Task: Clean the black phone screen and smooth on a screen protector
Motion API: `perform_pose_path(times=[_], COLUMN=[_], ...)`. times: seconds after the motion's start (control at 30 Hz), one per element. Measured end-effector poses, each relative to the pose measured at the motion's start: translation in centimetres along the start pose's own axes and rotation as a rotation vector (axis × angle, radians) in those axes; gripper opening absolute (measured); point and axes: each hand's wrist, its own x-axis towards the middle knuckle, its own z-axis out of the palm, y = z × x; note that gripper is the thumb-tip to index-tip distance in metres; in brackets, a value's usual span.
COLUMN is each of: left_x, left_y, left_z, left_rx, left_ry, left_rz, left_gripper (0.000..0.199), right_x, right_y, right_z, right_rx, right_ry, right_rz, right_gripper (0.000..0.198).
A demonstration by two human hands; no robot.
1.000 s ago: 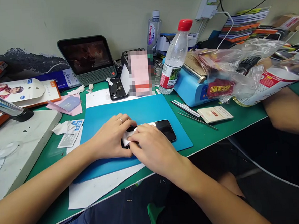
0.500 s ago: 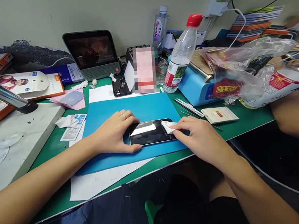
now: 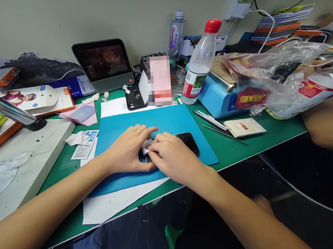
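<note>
A smartphone (image 3: 188,140) lies face up, dark screen showing, on a blue mat (image 3: 166,115). My left hand (image 3: 130,147), with a ring on one finger, grips its left end between thumb and fingers along the long edges. Pinched in the fingertips of my right hand (image 3: 174,154) is a folded white wipe (image 3: 146,146), pressed on the screen near the left end. My right hand covers the middle of the phone, so only its right part and a bit of the left end show.
Tweezers (image 3: 226,134) and a cigarette pack (image 3: 244,127) lie right of the mat. Behind stand a red-capped bottle (image 3: 197,70), a blue machine (image 3: 218,98) and a smart display (image 3: 103,64). A white lamp base (image 3: 52,146) is at left. Another person's arm (image 3: 324,130) rests at right.
My right hand has slid the wipe leftward along the screen, from the phone's right end to its left end beside my left hand. The left hand keeps its grip.
</note>
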Motion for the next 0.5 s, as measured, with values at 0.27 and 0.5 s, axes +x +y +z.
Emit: perform_pose_path(times=[0.27,0.5], left_x=[0.0,-0.1], left_y=[-0.1,-0.3], left_z=[-0.3,-0.4], left_rx=[0.004,-0.030], left_ry=[-0.027,-0.040], left_rz=[0.029,0.026], left_gripper=[0.079,0.079], right_x=[-4.3,-8.9], right_y=[1.6,4.4], right_z=[-1.4,-3.5], right_rx=[0.060,-0.153], right_ry=[-0.003,0.119], right_rz=[-0.070,-0.009], right_gripper=[0.022,0.026])
